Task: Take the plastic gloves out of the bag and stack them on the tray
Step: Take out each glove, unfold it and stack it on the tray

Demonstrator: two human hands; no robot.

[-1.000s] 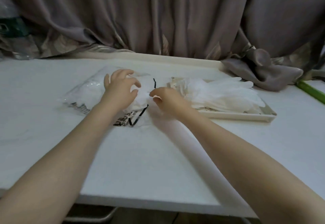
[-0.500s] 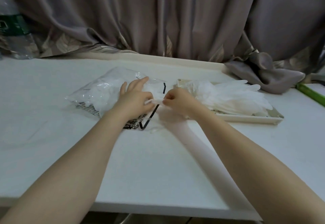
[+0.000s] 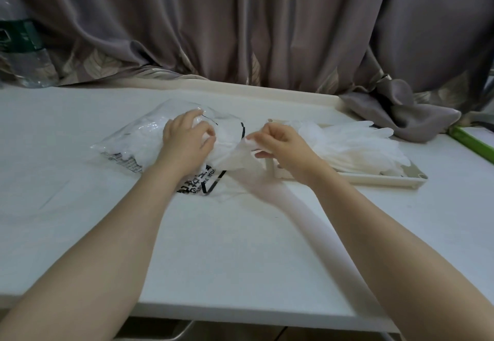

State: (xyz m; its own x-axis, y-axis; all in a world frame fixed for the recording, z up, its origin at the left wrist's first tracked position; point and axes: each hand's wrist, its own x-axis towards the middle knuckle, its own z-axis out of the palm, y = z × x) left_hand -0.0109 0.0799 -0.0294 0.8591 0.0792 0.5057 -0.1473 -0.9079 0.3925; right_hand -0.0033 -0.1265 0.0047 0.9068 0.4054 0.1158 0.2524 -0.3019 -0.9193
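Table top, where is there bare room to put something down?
The table is bare left of the bag of gloves, and in front of the tray out to the right edge. It is crowded between the left hand and right hand.

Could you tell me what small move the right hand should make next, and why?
Probably draw the thin translucent plastic glove rightward, clear of the clear printed plastic bag. The right hand pinches its edge at the bag's mouth, the left hand pins the bag, and the cream rectangular tray lies just beyond.
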